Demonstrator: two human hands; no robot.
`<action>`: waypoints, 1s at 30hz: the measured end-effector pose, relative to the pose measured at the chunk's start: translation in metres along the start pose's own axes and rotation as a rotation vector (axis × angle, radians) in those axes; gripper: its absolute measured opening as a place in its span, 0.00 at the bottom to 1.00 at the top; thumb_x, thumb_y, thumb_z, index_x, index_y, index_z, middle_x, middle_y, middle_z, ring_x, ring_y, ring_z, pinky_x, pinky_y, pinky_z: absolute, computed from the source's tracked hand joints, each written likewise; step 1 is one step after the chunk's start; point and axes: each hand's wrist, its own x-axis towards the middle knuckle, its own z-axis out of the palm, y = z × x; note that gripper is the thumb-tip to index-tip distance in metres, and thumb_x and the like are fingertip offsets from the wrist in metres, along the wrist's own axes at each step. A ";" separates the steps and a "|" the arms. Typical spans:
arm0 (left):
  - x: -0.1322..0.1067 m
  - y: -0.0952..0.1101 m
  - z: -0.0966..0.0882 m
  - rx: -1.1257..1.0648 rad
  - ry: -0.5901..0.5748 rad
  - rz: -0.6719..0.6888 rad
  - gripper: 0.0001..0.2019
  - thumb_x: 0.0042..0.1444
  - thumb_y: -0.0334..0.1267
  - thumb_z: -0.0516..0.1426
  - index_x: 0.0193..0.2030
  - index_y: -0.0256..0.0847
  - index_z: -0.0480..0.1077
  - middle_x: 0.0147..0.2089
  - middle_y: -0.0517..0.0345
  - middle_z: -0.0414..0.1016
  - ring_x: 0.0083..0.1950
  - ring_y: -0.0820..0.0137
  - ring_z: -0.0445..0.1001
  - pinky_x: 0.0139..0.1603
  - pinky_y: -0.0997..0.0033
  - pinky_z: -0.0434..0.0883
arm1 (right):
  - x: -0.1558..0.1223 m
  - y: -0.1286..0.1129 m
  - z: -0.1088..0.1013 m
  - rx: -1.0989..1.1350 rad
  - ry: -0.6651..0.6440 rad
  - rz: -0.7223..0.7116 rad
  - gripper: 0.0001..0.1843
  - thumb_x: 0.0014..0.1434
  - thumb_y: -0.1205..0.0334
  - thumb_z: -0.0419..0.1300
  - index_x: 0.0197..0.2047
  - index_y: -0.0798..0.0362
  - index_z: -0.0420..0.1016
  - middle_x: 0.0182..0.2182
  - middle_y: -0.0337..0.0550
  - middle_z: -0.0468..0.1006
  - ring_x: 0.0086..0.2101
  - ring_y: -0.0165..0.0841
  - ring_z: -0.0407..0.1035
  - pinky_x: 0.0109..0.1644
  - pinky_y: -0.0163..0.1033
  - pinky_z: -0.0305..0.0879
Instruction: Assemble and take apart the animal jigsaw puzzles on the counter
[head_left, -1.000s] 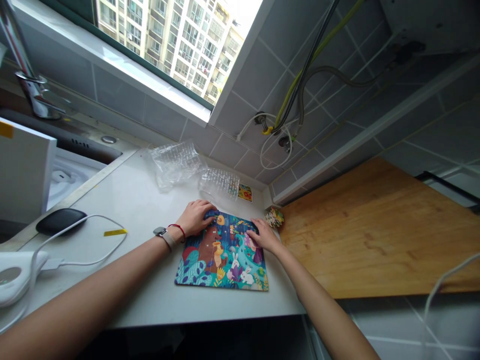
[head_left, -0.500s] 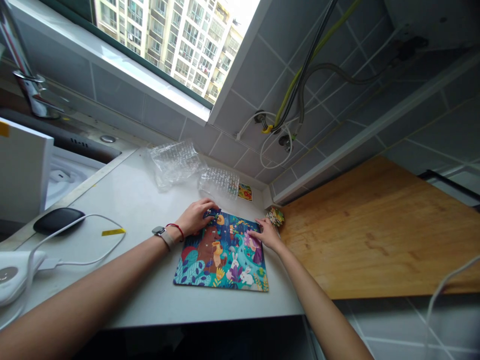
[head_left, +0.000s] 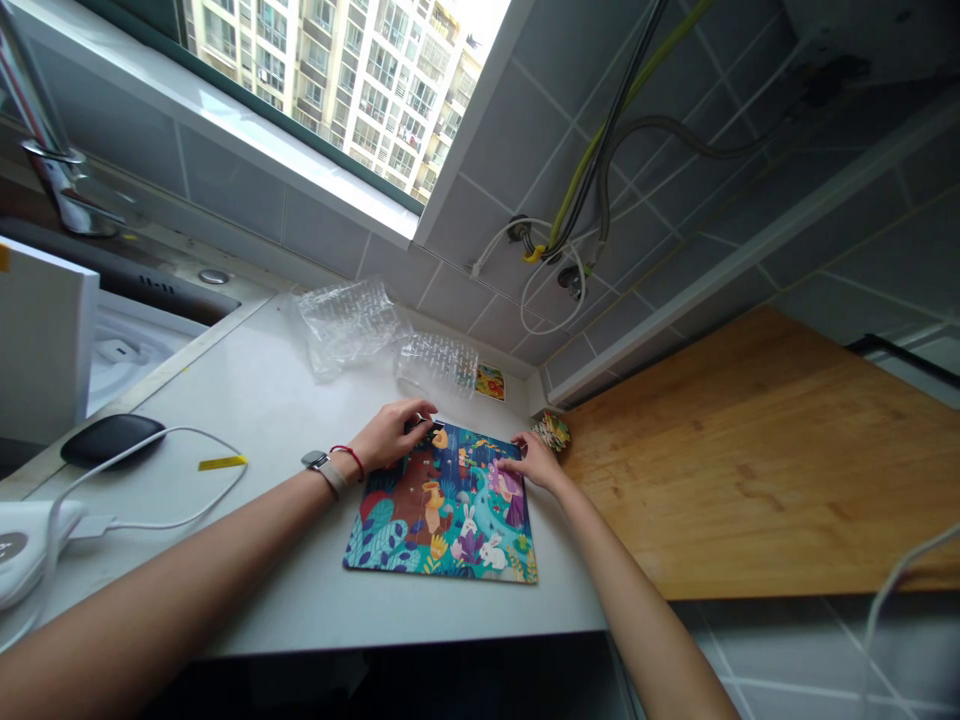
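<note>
A jigsaw puzzle (head_left: 442,510) of a colourful forest scene with a bear, rabbits and leaves lies flat on the white countertop (head_left: 255,400). My left hand (head_left: 390,436) is at its upper edge, fingers curled over a dark blue puzzle piece (head_left: 418,426). My right hand (head_left: 536,462) rests on the upper right of the puzzle, with nothing visible in its fingers. Just beyond that hand sits a small pile of puzzle pieces (head_left: 551,432). A small picture card (head_left: 490,382) leans near the wall.
Crumpled clear plastic wrap (head_left: 346,325) and a plastic bag (head_left: 437,364) lie behind the puzzle. To the left are a black oval object (head_left: 112,440), a white cable (head_left: 150,500) and a yellow strip (head_left: 223,462). A wooden board (head_left: 750,460) lies right; a sink (head_left: 135,360) is left.
My left hand has drawn slightly back along the puzzle's upper edge, showing more of the brown area. My right hand has shifted slightly up and left. The whole view has tilted a little.
</note>
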 end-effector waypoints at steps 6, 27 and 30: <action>-0.002 -0.004 0.001 0.088 -0.082 -0.037 0.13 0.65 0.40 0.55 0.53 0.43 0.74 0.46 0.51 0.84 0.46 0.60 0.83 0.49 0.62 0.77 | 0.009 -0.003 -0.006 -0.001 -0.015 -0.011 0.28 0.39 0.48 0.81 0.39 0.52 0.78 0.41 0.43 0.75 0.39 0.38 0.72 0.45 0.40 0.68; -0.001 -0.004 0.002 0.130 -0.153 -0.098 0.16 0.65 0.40 0.55 0.57 0.42 0.73 0.49 0.48 0.84 0.49 0.56 0.83 0.50 0.60 0.76 | -0.010 -0.020 -0.026 0.310 -0.048 -0.077 0.19 0.54 0.45 0.68 0.39 0.53 0.82 0.34 0.46 0.84 0.36 0.42 0.76 0.42 0.42 0.70; 0.000 -0.004 0.003 0.137 -0.162 -0.105 0.15 0.66 0.41 0.55 0.56 0.41 0.73 0.49 0.48 0.84 0.49 0.56 0.83 0.51 0.59 0.75 | -0.015 -0.021 -0.027 0.380 -0.066 -0.064 0.22 0.53 0.43 0.70 0.38 0.54 0.83 0.34 0.46 0.85 0.35 0.42 0.77 0.41 0.41 0.71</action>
